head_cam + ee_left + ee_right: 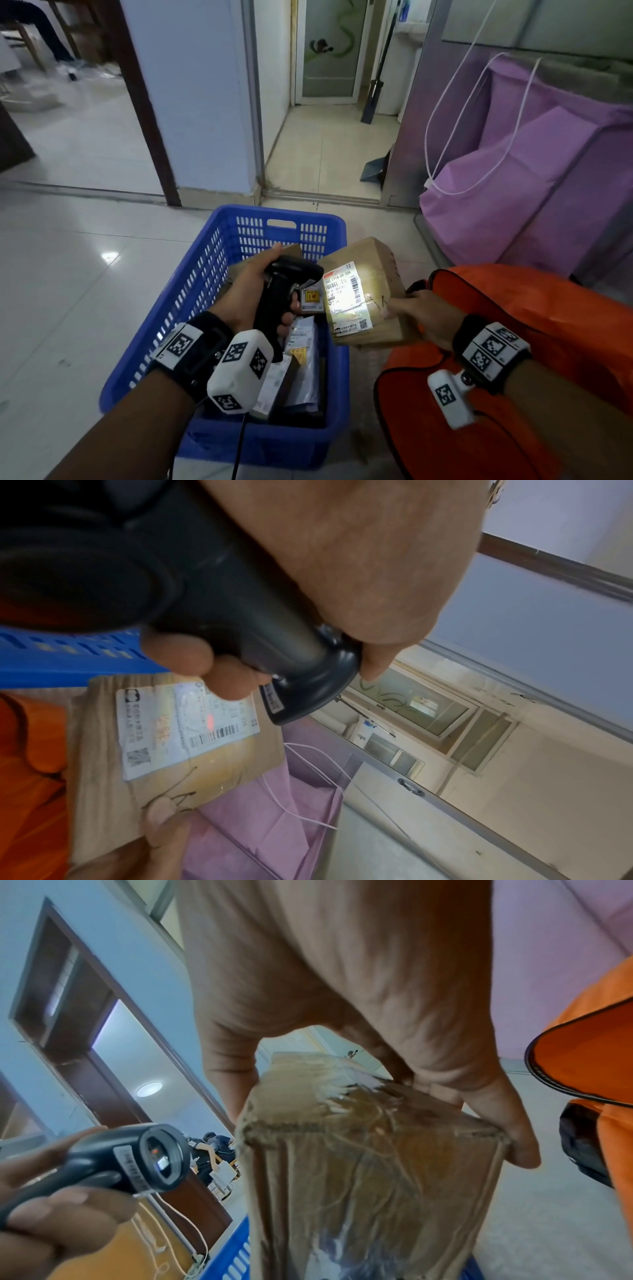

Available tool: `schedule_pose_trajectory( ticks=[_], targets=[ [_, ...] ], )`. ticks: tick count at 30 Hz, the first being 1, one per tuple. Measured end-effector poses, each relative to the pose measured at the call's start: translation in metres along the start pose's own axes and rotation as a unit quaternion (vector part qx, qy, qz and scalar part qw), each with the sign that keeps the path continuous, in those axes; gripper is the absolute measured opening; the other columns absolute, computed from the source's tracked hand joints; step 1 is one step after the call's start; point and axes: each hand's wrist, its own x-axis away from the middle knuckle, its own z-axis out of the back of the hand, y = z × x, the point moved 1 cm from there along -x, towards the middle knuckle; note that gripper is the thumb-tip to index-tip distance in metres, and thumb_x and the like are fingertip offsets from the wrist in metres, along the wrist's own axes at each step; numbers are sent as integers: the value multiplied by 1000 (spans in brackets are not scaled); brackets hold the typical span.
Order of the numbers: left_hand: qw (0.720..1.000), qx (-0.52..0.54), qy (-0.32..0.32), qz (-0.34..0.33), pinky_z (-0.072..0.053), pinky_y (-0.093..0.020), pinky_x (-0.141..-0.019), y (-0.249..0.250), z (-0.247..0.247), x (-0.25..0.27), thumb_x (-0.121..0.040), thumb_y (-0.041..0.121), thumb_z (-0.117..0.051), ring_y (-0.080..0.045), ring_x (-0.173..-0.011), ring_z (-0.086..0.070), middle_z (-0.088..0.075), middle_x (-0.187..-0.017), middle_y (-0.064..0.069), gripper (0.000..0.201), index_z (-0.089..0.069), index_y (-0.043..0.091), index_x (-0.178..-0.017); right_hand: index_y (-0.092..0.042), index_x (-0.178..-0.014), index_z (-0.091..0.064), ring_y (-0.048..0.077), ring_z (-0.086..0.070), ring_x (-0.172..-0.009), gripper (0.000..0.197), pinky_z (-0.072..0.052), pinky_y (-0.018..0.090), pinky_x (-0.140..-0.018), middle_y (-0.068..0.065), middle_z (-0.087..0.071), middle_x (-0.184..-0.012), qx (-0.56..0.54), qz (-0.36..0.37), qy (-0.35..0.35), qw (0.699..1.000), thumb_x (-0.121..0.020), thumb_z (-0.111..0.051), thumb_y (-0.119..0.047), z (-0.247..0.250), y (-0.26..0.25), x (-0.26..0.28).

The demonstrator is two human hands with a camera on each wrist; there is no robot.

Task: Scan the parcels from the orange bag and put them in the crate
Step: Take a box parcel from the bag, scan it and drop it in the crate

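Note:
My right hand (416,317) grips a brown cardboard parcel (373,274) by its near edge, thumb on top, just right of the blue crate (219,260). Its white shipping label (346,298) faces up and is lit by the scanner's light. My left hand (253,294) holds a black barcode scanner (284,287) over the crate, aimed at that label. In the left wrist view the scanner (240,588) hangs above the label (185,729), which shows a red spot. In the right wrist view the parcel (369,1164) sits between thumb and fingers. The orange bag (513,342) lies at the right.
Several flat parcels (301,359) lie inside the crate. A purple cloth-covered unit (534,178) with a white cord stands at the right rear. A pillar (191,96) and doorway are behind the crate. Glossy tiled floor (68,291) spreads to the left.

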Motion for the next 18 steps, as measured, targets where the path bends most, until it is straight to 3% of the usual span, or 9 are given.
schedule_pose_trajectory(
  ticks=[2,5,7,11,18],
  targets=[
    [1000,6,-8,-10,-40,-23,-44,5,0,3,-91,73,-51,-21,-46,-49,-56,-69,-12,76,-77,8,-62,-5,-118,-72,33,-71,-109,61,-59,49,-92,11,-77,-113,-1,7,3,1000,-62,-84,-27,-2,-4,-4],
    [1000,13,-7,-20,-40,-22,-43,12,4,6,-91,74,-49,-19,-47,-48,-54,-68,-10,77,-78,10,-61,-6,-117,-71,29,-71,-106,47,-61,35,-70,9,-78,-110,-3,12,3,1000,-74,-78,-23,-7,-16,0],
    [999,30,-1,-24,-40,-23,-43,15,8,8,-91,73,-49,-20,-47,-48,-54,-68,-10,75,-79,9,-65,-8,-117,-71,26,-70,-106,41,-58,30,-64,7,-78,-109,-9,14,3,1000,-79,-75,-23,-10,-22,4],
    [999,44,9,-23,-40,-23,-42,17,16,14,-90,73,-50,-21,-45,-48,-53,-67,-11,75,-76,6,-67,-8,-117,-72,29,-70,-108,44,-58,36,-76,8,-78,-108,-7,25,10,1000,-78,-77,-27,-17,-28,6],
    [998,45,30,-30,-41,-24,-44,16,29,18,-89,73,-53,-22,-48,-47,-54,-70,-12,70,-65,4,-93,-7,-112,-75,32,-69,-108,43,-58,42,-84,13,-77,-109,6,22,11,1000,-76,-79,-28,-29,-33,6]
  ],
)
